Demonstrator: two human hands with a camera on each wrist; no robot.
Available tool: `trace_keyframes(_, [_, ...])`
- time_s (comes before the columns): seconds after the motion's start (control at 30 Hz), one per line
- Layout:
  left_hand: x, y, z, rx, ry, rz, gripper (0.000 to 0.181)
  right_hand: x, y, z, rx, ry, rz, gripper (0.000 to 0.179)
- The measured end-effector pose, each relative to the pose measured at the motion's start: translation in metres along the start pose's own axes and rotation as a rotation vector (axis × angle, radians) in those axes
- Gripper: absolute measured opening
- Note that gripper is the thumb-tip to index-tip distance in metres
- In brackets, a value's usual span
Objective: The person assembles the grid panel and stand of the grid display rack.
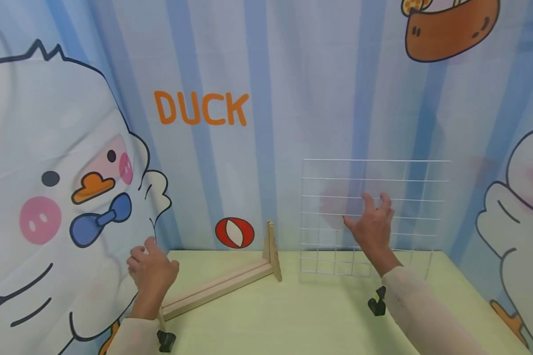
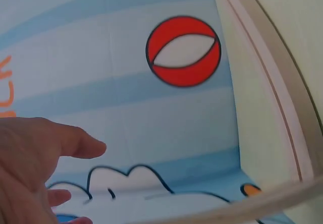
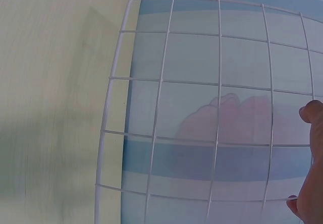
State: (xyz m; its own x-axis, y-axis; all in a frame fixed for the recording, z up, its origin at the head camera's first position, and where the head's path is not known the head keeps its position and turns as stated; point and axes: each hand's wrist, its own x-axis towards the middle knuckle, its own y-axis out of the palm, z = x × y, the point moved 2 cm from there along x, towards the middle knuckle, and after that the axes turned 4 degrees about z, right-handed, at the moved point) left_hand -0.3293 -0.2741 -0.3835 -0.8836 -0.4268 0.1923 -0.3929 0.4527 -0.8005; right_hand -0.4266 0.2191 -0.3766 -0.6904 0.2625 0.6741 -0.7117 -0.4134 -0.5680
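A white wire grid panel (image 1: pixel 324 236) stands upright at the back right of the table. My right hand (image 1: pixel 374 227) is in front of it, fingers spread and bent, thumb out to the left. In the right wrist view the fingertips (image 3: pixel 308 112) are close to the wires; whether they touch is unclear. On the left, my left hand (image 1: pixel 153 268) is raised in the air with loosely bent fingers, holding nothing. To its right lies a wooden piece (image 1: pixel 217 290), a long bar with a flat upright board (image 1: pixel 272 251) at its far end.
The pale yellow table (image 1: pixel 293 315) backs onto a blue striped cloth (image 1: pixel 320 98) with printed ducks and a printed red ball (image 1: pixel 234 232). Dark clip-like objects hang at both sleeves, one by the left cuff (image 1: pixel 166 340) and one by the right cuff (image 1: pixel 377 301).
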Motion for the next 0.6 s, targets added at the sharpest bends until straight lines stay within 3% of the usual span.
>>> trace_keyframes(0.13, [0.003, -0.010, 0.026, -0.015, -0.122, 0.093, 0.085, 0.000, -0.002, 0.000, 0.000, -0.014, -0.012, 0.076])
trace_keyframes(0.23, [0.008, -0.011, 0.044, -0.034, -0.158, 0.164, 0.089, 0.002, -0.004, 0.000, 0.003, -0.022, -0.020, 0.074])
trace_keyframes(0.33, [0.013, -0.007, 0.056, -0.048, -0.130, 0.206, 0.089, 0.004, -0.005, 0.001, 0.003, -0.019, -0.020, 0.073])
trace_keyframes(0.5, [0.012, 0.000, 0.066, -0.054, -0.063, 0.222, 0.077, 0.002, -0.004, -0.001, 0.017, -0.010, -0.009, 0.073])
trace_keyframes(0.6, [0.011, 0.004, 0.071, -0.077, -0.066, 0.231, 0.069, -0.001, -0.002, -0.002, 0.018, -0.002, -0.001, 0.073])
